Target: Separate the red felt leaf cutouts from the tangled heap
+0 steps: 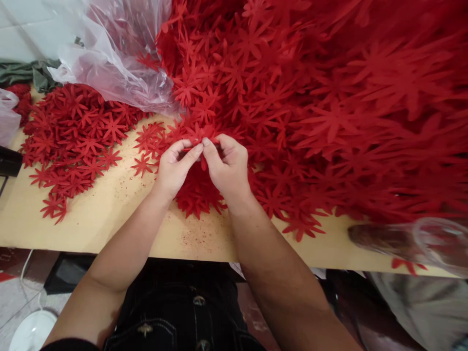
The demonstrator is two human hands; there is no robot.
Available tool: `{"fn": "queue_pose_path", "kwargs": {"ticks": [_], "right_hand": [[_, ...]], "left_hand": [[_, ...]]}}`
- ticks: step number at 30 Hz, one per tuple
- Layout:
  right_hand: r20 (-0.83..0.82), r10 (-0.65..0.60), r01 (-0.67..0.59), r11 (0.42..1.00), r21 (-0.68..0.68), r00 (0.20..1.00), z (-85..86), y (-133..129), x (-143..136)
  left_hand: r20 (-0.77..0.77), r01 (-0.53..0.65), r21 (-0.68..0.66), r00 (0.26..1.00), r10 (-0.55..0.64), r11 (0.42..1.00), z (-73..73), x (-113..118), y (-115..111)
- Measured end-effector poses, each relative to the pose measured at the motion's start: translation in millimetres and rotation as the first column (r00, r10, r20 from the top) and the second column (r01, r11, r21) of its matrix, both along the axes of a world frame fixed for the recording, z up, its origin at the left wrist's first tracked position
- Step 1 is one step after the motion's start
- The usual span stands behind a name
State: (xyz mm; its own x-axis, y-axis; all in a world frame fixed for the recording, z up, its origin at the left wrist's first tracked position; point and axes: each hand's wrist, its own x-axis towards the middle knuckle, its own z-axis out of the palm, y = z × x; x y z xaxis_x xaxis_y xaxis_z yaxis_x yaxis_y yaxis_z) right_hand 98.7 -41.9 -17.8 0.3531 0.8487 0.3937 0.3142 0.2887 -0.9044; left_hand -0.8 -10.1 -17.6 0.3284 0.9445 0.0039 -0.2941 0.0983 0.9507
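Note:
My left hand [178, 163] and my right hand [228, 163] meet at the near edge of a large heap of red flower cutouts [252, 92]. Between their thumbs and fingers they pinch a red flower cutout [204, 134] with long narrow petals. Both thumb tips nearly touch at its centre; the fingertips beneath are partly hidden. Under my hands lie more red cutouts of the same shape. A smaller pile of red flower cutouts [80, 129] sits on the table to the left.
Crumpled clear plastic [120, 73] lies at the back left, beside a dark green cloth [31, 73]. On the right, a clear plastic cup [402, 239] lies on its side near the front edge of the wooden table [146, 229]. Fine reddish bits dot the tabletop.

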Motion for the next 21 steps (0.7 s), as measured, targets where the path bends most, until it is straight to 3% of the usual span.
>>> {"fn": "queue_pose_path", "kwargs": {"ticks": [6,9,13,21], "right_hand": [[-0.055,0.006,-0.001,0.996,0.091,0.998,-4.9,2.5,-0.8],[0.01,-0.003,0.002,0.99,0.144,1.0,-6.5,3.2,1.6],[0.084,0.07,-0.079,0.99,0.12,0.994,-6.0,2.4,3.0],[0.02,0.129,-0.13,0.988,0.087,0.991,-9.2,4.3,3.3]], "left_hand": [[-0.045,-0.09,0.046,0.995,0.092,0.995,-0.4,-3.2,4.2],[-0.058,-0.085,0.083,0.994,0.09,0.993,-0.1,-3.6,4.7],[-0.106,-0.087,0.137,0.989,0.102,0.987,-2.1,-2.6,5.3],[-0.136,-0.116,0.099,0.982,0.129,0.988,-6.0,-3.2,8.1]]}}
